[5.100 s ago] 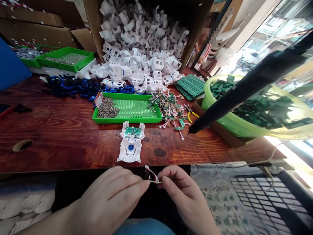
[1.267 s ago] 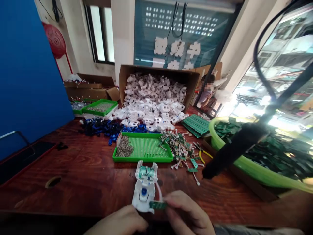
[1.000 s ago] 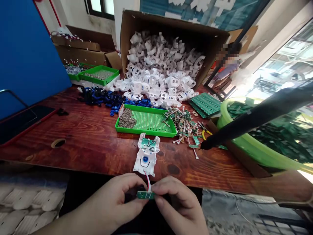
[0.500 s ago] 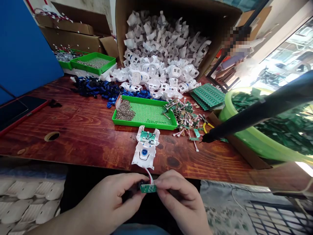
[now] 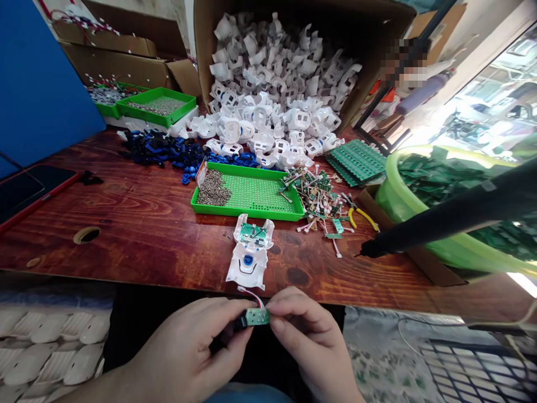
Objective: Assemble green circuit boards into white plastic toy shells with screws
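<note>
Between my hands, just off the table's front edge, is a small green circuit board (image 5: 257, 317) with red and white wires ending in a white connector (image 5: 242, 289). My left hand (image 5: 201, 341) pinches the board's left end, together with a small black part (image 5: 240, 322). The thumb and forefinger of my right hand (image 5: 308, 336) close on the board's right end. Beyond them on the table lies an opened white plastic shell (image 5: 247, 274); a blue button sits in its near half and a green board (image 5: 253, 234) in its far half.
A green tray (image 5: 268, 214) of small screws lies behind the shell. Right of it are wired boards (image 5: 319, 196), yellow-handled pliers (image 5: 364, 217) and a black rod-shaped tool (image 5: 419, 232). White shells (image 5: 272, 73) spill from a carton. A yellow-green tub (image 5: 388, 184) holds boards.
The board has tilted and risen slightly in my fingers, and its connector now shows to the left. The black rod tool has swung right, uncovering more of the pliers.
</note>
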The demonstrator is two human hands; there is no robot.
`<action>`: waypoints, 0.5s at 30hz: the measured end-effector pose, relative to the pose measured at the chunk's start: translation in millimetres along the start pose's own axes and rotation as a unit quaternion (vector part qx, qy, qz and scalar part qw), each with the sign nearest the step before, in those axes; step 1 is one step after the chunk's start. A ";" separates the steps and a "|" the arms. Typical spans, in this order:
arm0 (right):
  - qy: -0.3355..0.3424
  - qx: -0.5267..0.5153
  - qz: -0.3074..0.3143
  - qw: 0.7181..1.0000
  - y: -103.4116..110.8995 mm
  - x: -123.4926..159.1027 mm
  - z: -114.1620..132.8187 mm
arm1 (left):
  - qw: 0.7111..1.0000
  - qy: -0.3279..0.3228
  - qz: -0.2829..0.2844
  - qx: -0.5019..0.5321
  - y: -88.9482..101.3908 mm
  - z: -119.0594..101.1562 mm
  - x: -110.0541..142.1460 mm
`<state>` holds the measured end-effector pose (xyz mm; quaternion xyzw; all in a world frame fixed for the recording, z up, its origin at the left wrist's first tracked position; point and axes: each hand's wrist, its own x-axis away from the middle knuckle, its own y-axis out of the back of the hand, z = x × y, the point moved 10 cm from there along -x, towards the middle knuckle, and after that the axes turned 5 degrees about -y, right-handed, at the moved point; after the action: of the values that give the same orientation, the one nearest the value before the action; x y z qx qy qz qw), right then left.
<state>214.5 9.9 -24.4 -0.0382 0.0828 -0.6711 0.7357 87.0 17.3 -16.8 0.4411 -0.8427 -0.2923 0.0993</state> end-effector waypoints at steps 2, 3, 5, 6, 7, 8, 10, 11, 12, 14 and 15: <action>0.020 0.043 -0.001 0.999 -0.6 0.8 6.6 | 1.000 0.012 -0.003 0.012 0.5 1.8 -0.6; 0.033 0.067 0.000 0.997 -1.3 1.0 10.5 | 1.000 0.019 -0.007 0.021 1.2 2.9 -1.0; 0.058 0.109 0.005 0.992 -3.3 1.4 17.9 | 0.999 0.033 -0.008 0.041 2.3 4.9 -1.6; 0.068 0.126 0.007 0.990 -4.1 1.5 20.8 | 0.998 0.038 -0.007 0.049 2.6 5.8 -1.6; 0.074 0.139 0.009 0.988 -4.7 1.4 22.7 | 0.998 0.040 -0.003 0.056 2.5 6.4 -1.4; 0.076 0.149 0.010 0.986 -4.8 1.1 23.7 | 0.997 0.040 0.001 0.064 2.2 6.9 -1.1; 0.073 0.158 0.012 0.985 -5.0 0.6 24.2 | 0.996 0.041 0.006 0.082 1.5 8.2 0.1; 0.072 0.162 0.015 0.984 -5.7 0.6 24.4 | 0.995 0.046 0.005 0.089 1.2 10.0 1.0; 0.074 0.167 0.017 0.983 -6.5 0.7 25.2 | 0.994 0.052 0.002 0.093 1.2 11.9 1.9; 0.084 0.182 0.016 0.980 -8.4 1.4 27.9 | 0.994 0.069 -0.008 0.089 1.3 16.5 4.1; 0.091 0.190 0.015 0.977 -9.6 1.9 29.5 | 0.994 0.075 -0.013 0.083 1.4 18.3 5.2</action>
<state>210.3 5.5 6.1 0.1650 0.0205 -0.6640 0.7290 75.1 21.2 -31.3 0.4797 -0.8483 -0.1888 0.1211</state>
